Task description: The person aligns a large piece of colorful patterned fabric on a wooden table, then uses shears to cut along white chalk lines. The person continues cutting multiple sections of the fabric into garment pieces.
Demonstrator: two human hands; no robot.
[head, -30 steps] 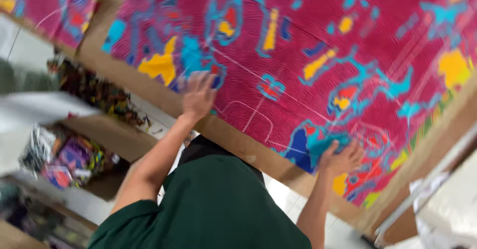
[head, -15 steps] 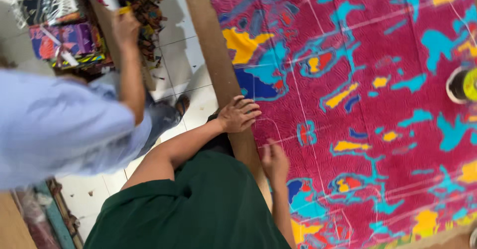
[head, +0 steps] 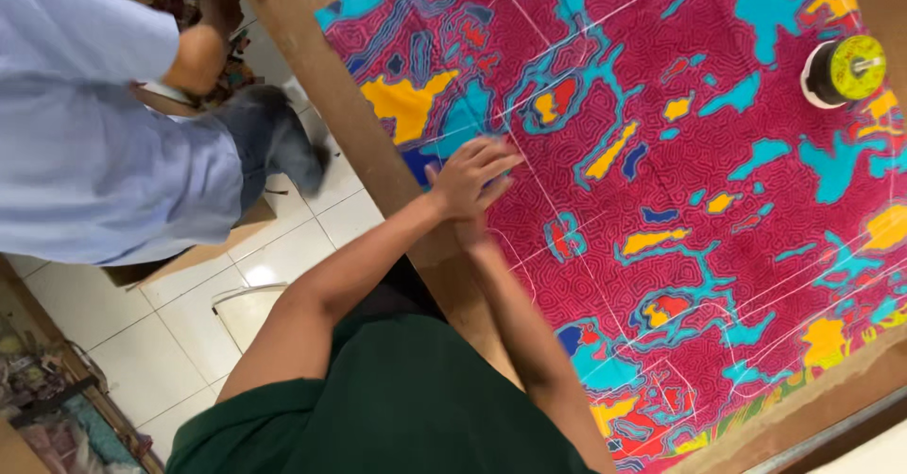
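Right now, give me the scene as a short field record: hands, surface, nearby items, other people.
left hand: flat, fingers spread, pressed on the cloth
right hand: mostly hidden under the left hand, only part shows
cloth: magenta patterned fabric with blue, yellow and red patches, crossed by thin white lines
table: brown, its bare edge showing along the cloth
spool: round, yellow-green top, standing on the cloth at the far corner
other person: pale blue shirt, standing beside the table

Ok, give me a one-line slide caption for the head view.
Left hand pressed flat over the right hand on a magenta patterned cloth, a tape roll nearby.
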